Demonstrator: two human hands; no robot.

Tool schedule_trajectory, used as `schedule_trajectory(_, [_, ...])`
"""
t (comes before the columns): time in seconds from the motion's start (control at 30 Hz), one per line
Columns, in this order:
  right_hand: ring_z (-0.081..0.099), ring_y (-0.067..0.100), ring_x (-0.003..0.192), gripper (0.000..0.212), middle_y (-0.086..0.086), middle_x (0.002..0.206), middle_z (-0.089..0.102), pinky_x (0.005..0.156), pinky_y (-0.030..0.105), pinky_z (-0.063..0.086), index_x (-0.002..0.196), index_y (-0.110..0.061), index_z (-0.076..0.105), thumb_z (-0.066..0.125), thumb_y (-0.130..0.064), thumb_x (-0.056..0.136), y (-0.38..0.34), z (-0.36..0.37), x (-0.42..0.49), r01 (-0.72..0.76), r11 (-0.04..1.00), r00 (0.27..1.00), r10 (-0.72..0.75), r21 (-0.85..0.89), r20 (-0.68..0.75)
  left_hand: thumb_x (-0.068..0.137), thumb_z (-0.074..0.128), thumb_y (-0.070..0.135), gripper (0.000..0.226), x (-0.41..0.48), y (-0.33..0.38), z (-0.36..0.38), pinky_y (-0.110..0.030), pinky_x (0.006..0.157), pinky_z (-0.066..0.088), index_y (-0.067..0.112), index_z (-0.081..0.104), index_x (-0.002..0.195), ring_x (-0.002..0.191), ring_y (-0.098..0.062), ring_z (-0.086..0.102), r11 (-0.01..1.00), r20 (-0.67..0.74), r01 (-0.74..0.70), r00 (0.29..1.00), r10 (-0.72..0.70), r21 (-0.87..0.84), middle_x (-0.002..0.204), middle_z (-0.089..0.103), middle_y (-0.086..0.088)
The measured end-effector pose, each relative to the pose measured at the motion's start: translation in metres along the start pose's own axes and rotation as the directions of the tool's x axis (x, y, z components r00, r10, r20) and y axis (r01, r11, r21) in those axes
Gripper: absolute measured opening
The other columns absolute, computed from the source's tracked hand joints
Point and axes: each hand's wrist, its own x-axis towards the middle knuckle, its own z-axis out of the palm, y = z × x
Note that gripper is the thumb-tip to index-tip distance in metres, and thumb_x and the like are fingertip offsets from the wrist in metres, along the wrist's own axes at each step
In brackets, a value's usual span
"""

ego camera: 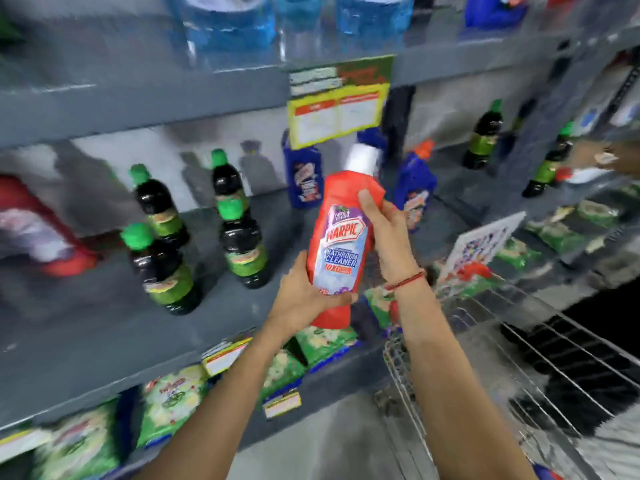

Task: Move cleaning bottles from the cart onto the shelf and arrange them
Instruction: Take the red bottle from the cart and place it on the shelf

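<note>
Red bathroom-cleaner bottle [341,244] with a white cap is sitting in the middle of the frame, tilted slightly to the right, held up in front of the grey shelf [104,306]. Both hands are clamped on it: the left hand [304,299] is cupping its lower part from the left and beneath, and the right hand [388,226] is gripping its right side higher up, with the thumb lying over the red shoulder. A red thread bracelet [405,280] is circling the right wrist.

On the shelf to the left of the bottle, four dark bottles with green caps [194,237] are standing upright in a loose group. Behind the held bottle, blue bottles [303,174] are standing near the back wall, partly hidden by a yellow price tag [337,114] hanging from the shelf above. More dark green-capped bottles [485,136] are standing at the upper right. At the far left a red container [38,230] is showing, too blurred to make out. The wire cart [519,358] is filling the lower right of the frame, and green packets [166,403] are lining the shelf below.
</note>
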Motion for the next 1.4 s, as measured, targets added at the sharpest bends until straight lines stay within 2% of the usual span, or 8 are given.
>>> schedule_trajectory(0.23, [0.066, 0.008, 0.072, 0.013, -0.009, 0.073, 0.072, 0.068, 0.021, 0.054, 0.087, -0.012, 0.064, 0.059, -0.024, 0.086, 0.000, 0.143, -0.052, 0.016, 1.000, 0.944, -0.014, -0.002, 0.330, 0.049, 0.090, 0.019, 0.079, -0.070, -0.025, -0.119, -0.031, 0.089, 0.054, 0.019, 0.050, 0.118, 0.097, -0.008, 0.066, 0.995, -0.282, -0.039, 0.959, 0.013, -0.087, 0.110, 0.069, 0.005])
schedule_trajectory(0.37, [0.065, 0.006, 0.073, 0.026, 0.002, 0.081, 0.069, 0.069, 0.019, 0.052, 0.091, -0.004, 0.061, 0.061, -0.029, 0.084, 0.012, 0.222, -0.087, 0.021, 0.999, 0.874, -0.004, -0.031, 0.485, 0.050, 0.090, 0.017, 0.075, -0.107, -0.053, -0.185, -0.018, 0.077, 0.053, 0.019, 0.049, 0.113, 0.084, 0.004, 0.065, 0.996, -0.433, -0.013, 0.901, -0.027, -0.089, 0.101, 0.068, 0.013])
schedule_trajectory(0.57, [0.065, -0.004, 0.071, 0.024, 0.004, 0.094, 0.066, 0.071, 0.012, 0.052, 0.109, -0.001, 0.056, 0.055, -0.013, 0.088, 0.040, 0.319, -0.127, 0.020, 0.997, 0.732, 0.032, -0.069, 0.680, 0.051, 0.089, 0.021, 0.066, -0.139, -0.095, -0.271, -0.021, 0.076, 0.056, 0.034, 0.045, 0.098, 0.078, 0.008, 0.064, 0.995, -0.557, 0.045, 0.826, -0.086, -0.087, 0.096, 0.066, 0.014])
schedule_trajectory(0.77, [0.066, 0.002, 0.080, 0.009, 0.005, 0.103, 0.065, 0.073, 0.015, 0.054, 0.095, -0.020, 0.053, 0.057, -0.019, 0.087, 0.064, 0.376, -0.138, -0.004, 0.995, 0.670, 0.078, -0.102, 0.738, 0.047, 0.088, 0.026, 0.073, -0.142, -0.121, -0.324, -0.029, 0.080, 0.056, 0.028, 0.045, 0.106, 0.095, -0.015, 0.065, 0.990, -0.608, 0.079, 0.782, -0.134, -0.116, 0.101, 0.066, 0.008])
schedule_trajectory(0.93, [0.064, 0.005, 0.088, 0.026, 0.002, 0.108, 0.063, 0.072, 0.014, 0.054, 0.111, -0.019, 0.047, 0.057, -0.022, 0.087, 0.082, 0.394, -0.142, 0.012, 0.989, 0.658, 0.102, -0.146, 0.746, 0.057, 0.086, 0.012, 0.075, -0.135, -0.139, -0.343, -0.037, 0.089, 0.054, 0.016, 0.042, 0.118, 0.098, -0.019, 0.061, 0.988, -0.604, 0.118, 0.782, -0.154, -0.099, 0.110, 0.062, -0.003])
schedule_trajectory(1.17, [0.061, 0.020, 0.109, 0.040, 0.007, 0.122, 0.059, 0.096, 0.039, 0.050, 0.116, -0.025, 0.044, 0.063, -0.034, 0.081, 0.092, 0.391, -0.141, 0.034, 0.984, 0.637, 0.112, -0.173, 0.763, 0.059, 0.085, 0.012, 0.074, -0.132, -0.146, -0.350, -0.027, 0.081, 0.053, 0.018, 0.042, 0.119, 0.097, -0.016, 0.059, 0.990, -0.603, 0.138, 0.787, -0.132, -0.037, 0.108, 0.060, 0.001])
schedule_trajectory(1.27, [0.059, 0.017, 0.111, 0.050, 0.007, 0.127, 0.058, 0.098, 0.036, 0.049, 0.125, -0.021, 0.041, 0.064, -0.032, 0.081, 0.091, 0.383, -0.143, 0.088, 0.967, 0.619, 0.135, -0.239, 0.774, 0.059, 0.086, 0.015, 0.069, -0.135, -0.148, -0.348, -0.028, 0.081, 0.049, 0.025, 0.041, 0.111, 0.096, -0.016, 0.059, 0.983, -0.615, 0.182, 0.773, -0.157, -0.022, 0.105, 0.061, 0.002])
schedule_trajectory(1.4, [0.055, 0.016, 0.109, 0.056, 0.012, 0.125, 0.058, 0.093, 0.027, 0.047, 0.131, -0.013, 0.040, 0.064, -0.026, 0.083, 0.078, 0.355, -0.137, 0.215, 0.934, 0.662, 0.076, -0.286, 0.746, 0.060, 0.085, 0.013, 0.071, -0.137, -0.141, -0.339, -0.030, 0.078, 0.047, 0.007, 0.043, 0.117, 0.092, -0.019, 0.059, 0.975, -0.708, 0.215, 0.681, -0.187, -0.050, 0.105, 0.060, -0.002])
